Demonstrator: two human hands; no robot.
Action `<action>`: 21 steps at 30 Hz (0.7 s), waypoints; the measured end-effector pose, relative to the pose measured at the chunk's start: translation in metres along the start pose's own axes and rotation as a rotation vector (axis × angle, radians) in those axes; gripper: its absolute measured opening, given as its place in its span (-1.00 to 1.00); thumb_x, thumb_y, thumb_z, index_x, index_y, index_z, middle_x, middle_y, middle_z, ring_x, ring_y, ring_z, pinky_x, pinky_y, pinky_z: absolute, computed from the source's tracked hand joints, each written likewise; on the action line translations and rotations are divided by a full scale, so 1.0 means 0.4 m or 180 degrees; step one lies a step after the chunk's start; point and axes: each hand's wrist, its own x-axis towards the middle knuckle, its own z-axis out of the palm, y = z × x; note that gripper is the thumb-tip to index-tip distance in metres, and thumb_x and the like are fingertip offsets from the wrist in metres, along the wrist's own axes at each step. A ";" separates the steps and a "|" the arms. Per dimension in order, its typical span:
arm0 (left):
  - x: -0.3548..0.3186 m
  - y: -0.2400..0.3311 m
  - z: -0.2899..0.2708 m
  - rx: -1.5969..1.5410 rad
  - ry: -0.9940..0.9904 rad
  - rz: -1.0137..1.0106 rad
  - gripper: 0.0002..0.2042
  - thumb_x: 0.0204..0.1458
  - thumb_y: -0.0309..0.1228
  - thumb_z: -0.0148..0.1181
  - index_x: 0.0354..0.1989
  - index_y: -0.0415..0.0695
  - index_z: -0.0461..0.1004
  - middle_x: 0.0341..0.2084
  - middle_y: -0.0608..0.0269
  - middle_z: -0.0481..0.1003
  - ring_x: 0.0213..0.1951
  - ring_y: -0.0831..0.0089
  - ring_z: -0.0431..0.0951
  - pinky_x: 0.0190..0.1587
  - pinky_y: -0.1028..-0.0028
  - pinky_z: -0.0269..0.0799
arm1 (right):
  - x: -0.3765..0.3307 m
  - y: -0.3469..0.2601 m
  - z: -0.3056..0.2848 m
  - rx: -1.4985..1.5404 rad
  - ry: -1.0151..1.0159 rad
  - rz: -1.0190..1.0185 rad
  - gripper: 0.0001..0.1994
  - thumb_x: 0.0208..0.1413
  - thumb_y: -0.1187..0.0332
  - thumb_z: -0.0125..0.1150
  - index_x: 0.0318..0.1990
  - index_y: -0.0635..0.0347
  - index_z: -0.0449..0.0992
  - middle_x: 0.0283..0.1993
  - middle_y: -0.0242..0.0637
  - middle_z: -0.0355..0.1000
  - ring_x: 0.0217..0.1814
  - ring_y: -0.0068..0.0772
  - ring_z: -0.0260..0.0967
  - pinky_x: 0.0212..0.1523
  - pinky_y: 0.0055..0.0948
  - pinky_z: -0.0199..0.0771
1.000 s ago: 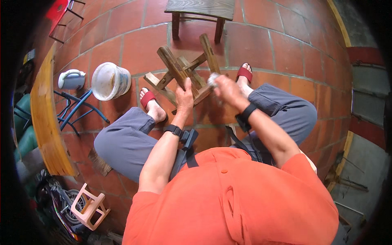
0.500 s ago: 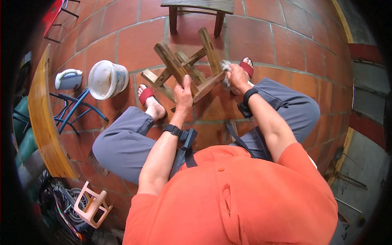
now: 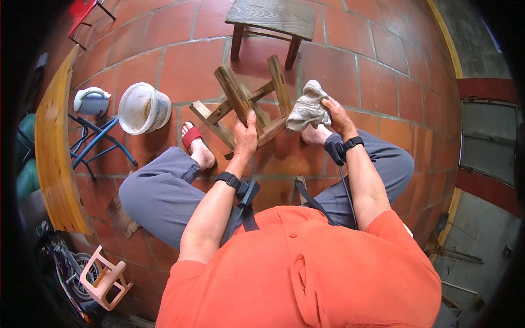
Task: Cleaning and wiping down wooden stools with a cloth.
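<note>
Between my feet a small wooden stool [image 3: 235, 94] lies tipped over, its legs pointing up and away from me. My left hand [image 3: 245, 136] is closed around the near part of one leg, thumb along the wood. In my right hand [image 3: 340, 117] is a crumpled pale grey rag [image 3: 309, 108], pinched by the fingers and bunched up just right of the stool's edge. The rag hides part of my right foot. Whether the rag touches the stool I cannot tell.
A dark wooden stool [image 3: 272, 21] stands upright ahead. At left are a white bucket [image 3: 143, 109], a pale blue jug [image 3: 92, 102], a wooden tabletop [image 3: 57, 142] on its edge with blue metal legs, and a pink plastic stool [image 3: 105, 280]. Red tiles [image 3: 377, 82] cover the floor.
My right hand has drawn the rag off the stool's right edge, turning so more of the cloth shows. My left hand keeps its hold on the leg. The whole view has shifted slightly.
</note>
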 end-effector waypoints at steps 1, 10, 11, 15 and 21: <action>0.001 -0.002 0.004 0.0028 -0.0031 -0.0006 -0.41 0.18 0.10 -0.11 -0.03 -0.29 0.36 -0.24 -0.11 0.52 -0.11 0.01 0.50 -0.02 0.21 0.33 | 0.012 0.008 0.002 -0.0152 0.0255 -0.0159 -0.68 0.17 0.23 0.12 0.02 0.18 0.43 -0.18 -0.36 0.45 -0.17 -0.53 0.40 -0.16 -0.47 0.46; -0.003 0.018 0.011 -0.0080 -0.0197 -0.0122 -0.46 0.20 0.04 -0.08 -0.04 -0.30 0.36 -0.26 -0.06 0.52 -0.13 0.05 0.51 -0.06 0.24 0.35 | 0.203 -0.001 0.098 -0.4166 0.1038 -0.0933 -0.67 -0.04 0.20 0.21 -0.12 0.11 0.51 -0.17 0.00 0.51 -0.07 0.06 0.44 -0.08 -0.13 0.43; -0.003 0.002 -0.005 -0.0008 -0.0120 -0.0081 -0.47 0.20 0.03 -0.08 -0.05 -0.30 0.37 -0.28 -0.06 0.52 -0.15 0.05 0.52 -0.07 0.24 0.36 | 0.216 0.001 0.153 -0.4100 0.1082 -0.0823 -0.67 -0.03 0.20 0.21 -0.10 0.10 0.51 -0.15 -0.01 0.50 -0.06 0.05 0.44 -0.07 -0.13 0.43; -0.002 0.015 -0.008 0.0008 -0.0195 -0.0199 -0.49 0.20 0.02 -0.07 -0.06 -0.29 0.38 -0.29 -0.06 0.53 -0.16 0.04 0.52 -0.08 0.23 0.36 | 0.219 -0.007 0.197 -0.4703 0.0895 -0.0625 -0.74 -0.02 0.25 0.19 -0.17 0.13 0.52 -0.18 0.01 0.51 -0.10 0.06 0.46 -0.09 -0.09 0.47; 0.008 0.013 -0.036 0.0314 -0.0233 -0.0039 -0.48 0.16 0.07 -0.06 -0.07 -0.20 0.43 -0.27 -0.07 0.55 -0.12 -0.02 0.52 -0.07 0.17 0.37 | 0.182 -0.021 0.208 -0.5815 -0.0489 0.0697 -0.76 -0.04 0.31 0.14 -0.25 0.25 0.53 -0.17 0.13 0.48 -0.06 0.14 0.43 -0.06 -0.04 0.44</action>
